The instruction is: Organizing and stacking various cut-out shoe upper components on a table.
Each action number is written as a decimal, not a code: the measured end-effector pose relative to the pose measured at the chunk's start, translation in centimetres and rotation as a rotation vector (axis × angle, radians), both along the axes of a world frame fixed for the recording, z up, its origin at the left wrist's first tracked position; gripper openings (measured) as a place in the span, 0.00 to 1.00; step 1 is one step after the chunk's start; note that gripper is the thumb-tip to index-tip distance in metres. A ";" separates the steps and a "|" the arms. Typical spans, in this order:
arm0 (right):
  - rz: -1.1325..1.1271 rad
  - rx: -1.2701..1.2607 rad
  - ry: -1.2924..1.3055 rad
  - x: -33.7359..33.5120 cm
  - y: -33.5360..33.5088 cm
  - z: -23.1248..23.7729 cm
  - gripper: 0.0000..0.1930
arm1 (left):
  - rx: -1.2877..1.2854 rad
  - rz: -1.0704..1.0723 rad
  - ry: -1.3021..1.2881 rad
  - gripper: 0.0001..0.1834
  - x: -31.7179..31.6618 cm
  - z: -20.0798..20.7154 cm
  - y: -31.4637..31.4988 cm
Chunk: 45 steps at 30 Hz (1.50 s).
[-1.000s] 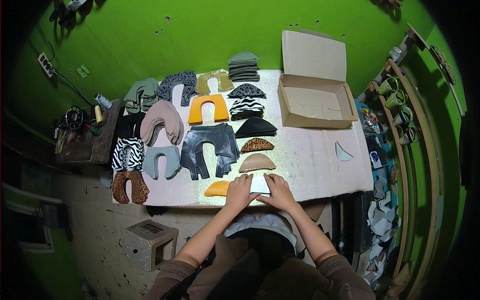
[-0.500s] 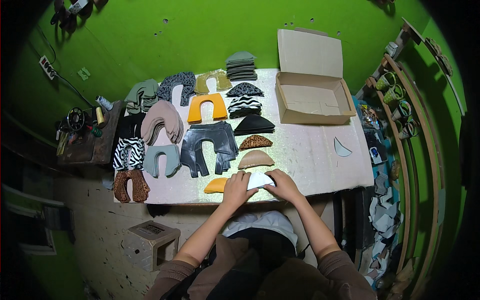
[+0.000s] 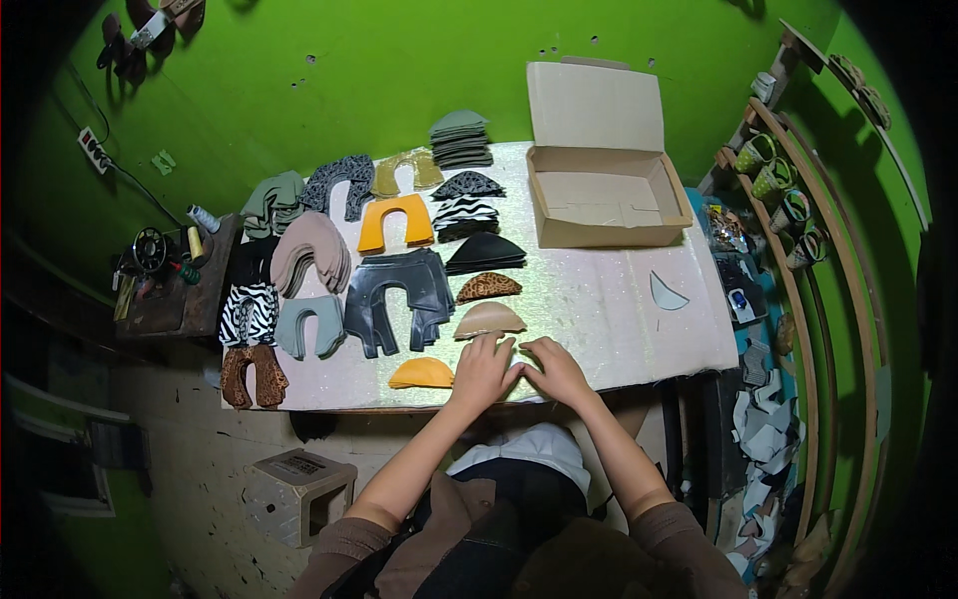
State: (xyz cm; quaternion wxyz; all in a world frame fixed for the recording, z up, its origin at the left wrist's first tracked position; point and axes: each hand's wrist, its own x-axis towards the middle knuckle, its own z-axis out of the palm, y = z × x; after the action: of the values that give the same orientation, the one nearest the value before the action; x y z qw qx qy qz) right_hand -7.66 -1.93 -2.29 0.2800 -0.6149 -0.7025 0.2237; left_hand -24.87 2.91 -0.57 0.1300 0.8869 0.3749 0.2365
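My left hand (image 3: pixel 483 372) and my right hand (image 3: pixel 555 373) meet at the table's near edge, thumbs close together and fingers bent. A white half-moon piece (image 3: pixel 517 357) lies between them, mostly hidden by the fingers. Left of my left hand is a yellow-orange half-moon stack (image 3: pixel 421 373). Just beyond my fingertips sits a tan half-moon stack (image 3: pixel 490 319). Behind it, a column runs away from me: leopard-print pieces (image 3: pixel 489 287), black pieces (image 3: pixel 486 254), zebra-print pieces (image 3: pixel 467 218), dark patterned pieces (image 3: pixel 470 185) and a tall green-grey stack (image 3: pixel 461 140).
Arch-shaped stacks, among them dark grey ones (image 3: pixel 397 290) and orange ones (image 3: pixel 396 224), cover the table's left side. An open cardboard box (image 3: pixel 609 232) stands at the back right. A pale crescent piece (image 3: pixel 668 292) lies right of my hands. A stool (image 3: pixel 301 491) stands on the floor.
My hands have come closer together, and the white piece that showed broadly between them is now mostly covered. The whole view has shifted slightly.
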 end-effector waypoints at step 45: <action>0.066 0.164 -0.262 31.4 1.6 2.1 0.14 | -0.271 -0.126 0.013 0.18 30.4 -0.9 3.2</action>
State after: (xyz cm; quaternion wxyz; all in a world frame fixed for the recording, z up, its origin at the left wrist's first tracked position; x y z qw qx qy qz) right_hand 23.75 -0.34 -0.19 0.2276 -0.5906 -0.7686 0.0925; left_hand 5.51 6.13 -1.48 0.2604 0.8846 0.3478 0.1693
